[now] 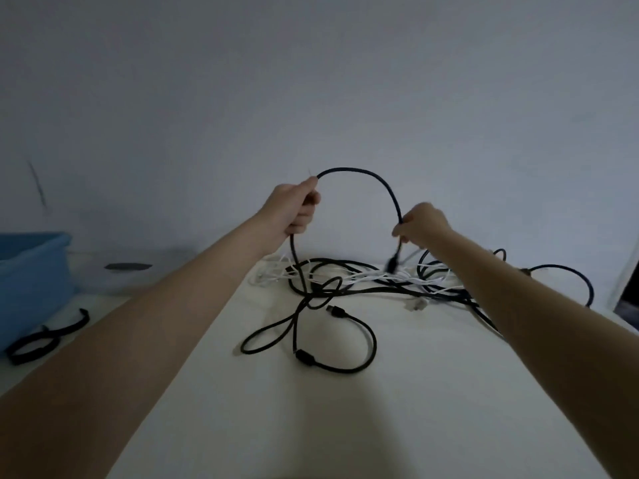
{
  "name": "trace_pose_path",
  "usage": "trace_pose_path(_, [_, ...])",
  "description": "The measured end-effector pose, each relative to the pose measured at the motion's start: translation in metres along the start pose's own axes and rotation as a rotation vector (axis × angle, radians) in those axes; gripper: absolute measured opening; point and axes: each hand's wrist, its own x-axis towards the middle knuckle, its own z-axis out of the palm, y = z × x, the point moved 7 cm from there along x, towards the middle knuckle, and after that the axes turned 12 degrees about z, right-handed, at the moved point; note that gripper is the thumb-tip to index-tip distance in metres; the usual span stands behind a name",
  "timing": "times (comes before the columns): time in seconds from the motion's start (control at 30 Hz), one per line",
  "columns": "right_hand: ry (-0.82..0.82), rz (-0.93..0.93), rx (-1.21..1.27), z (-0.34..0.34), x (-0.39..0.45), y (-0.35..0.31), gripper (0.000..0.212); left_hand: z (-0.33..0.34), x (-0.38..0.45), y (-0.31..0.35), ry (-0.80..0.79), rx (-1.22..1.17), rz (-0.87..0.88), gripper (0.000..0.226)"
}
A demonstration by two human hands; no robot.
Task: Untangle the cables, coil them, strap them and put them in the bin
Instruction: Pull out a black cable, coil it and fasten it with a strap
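A black cable (363, 176) arched above the table (415, 392) between two raised hands — the left hand (297, 210) was fisted round one side, the right hand (420, 224) pinched the other just above its dangling plug, probably to lift that end free. Its remainder ran down into the tangle of black and white cables (373, 281) lying on the tabletop. At the left edge sat the blue bin (31, 271) — black straps (45, 337) lay just beside it, likely kept within reach.

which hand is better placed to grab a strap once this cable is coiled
Left, probably. The straps lie at the table's left edge beside the blue bin, on the left hand's side. The right hand grips the black cable near its plug end, farther away.
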Motion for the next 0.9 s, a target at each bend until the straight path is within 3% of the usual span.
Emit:
trace_pose_path(0.07, [-0.061, -0.08, -0.005, 0.016, -0.016, -0.014, 0.017, 0.013, 0.002, 0.011, -0.017, -0.106, 0.008, 0.038])
trace_pose_path(0.2, [-0.425, -0.025, 0.555, 0.041, -0.042, -0.035, 0.03, 0.041, 0.003, 0.013, -0.026, -0.405, -0.067, 0.037])
trace_pose_path(0.3, [-0.546, -0.076, 0.686, 0.044, -0.054, -0.044, 0.026, 0.062, 0.0, 0.01, -0.056, -0.483, -0.09, 0.04])
trace_pose_path(0.4, [-0.604, -0.086, 0.556, 0.052, -0.059, -0.043, 0.026, 0.073, 0.003, 0.0, -0.074, -0.368, -0.049, 0.041])
trace_pose_path(0.5, [-0.764, -0.043, 0.466, 0.059, -0.064, -0.039, 0.02, 0.068, 0.011, -0.013, -0.124, 0.034, 0.026, 0.039])
trace_pose_path(0.57, [-0.862, -0.1, 0.354, 0.057, -0.07, -0.039, 0.013, 0.059, 0.013, -0.026, -0.154, 0.17, 0.018, 0.039])
trace_pose_path(0.67, [-0.817, -0.234, 0.209, 0.048, -0.068, -0.044, 0.02, 0.04, 0.014, -0.048, -0.107, 0.12, -0.083, 0.042])
trace_pose_path(0.77, [-0.741, -0.317, 0.275, 0.034, -0.061, -0.056, 0.013, 0.042, 0.009, -0.058, -0.065, -0.077, -0.209, 0.036])
trace_pose_path(0.9, [-0.668, -0.338, 0.498, 0.017, -0.05, -0.064, 0.008, 0.062, -0.002, -0.048, -0.181, -0.332, -0.275, 0.03])
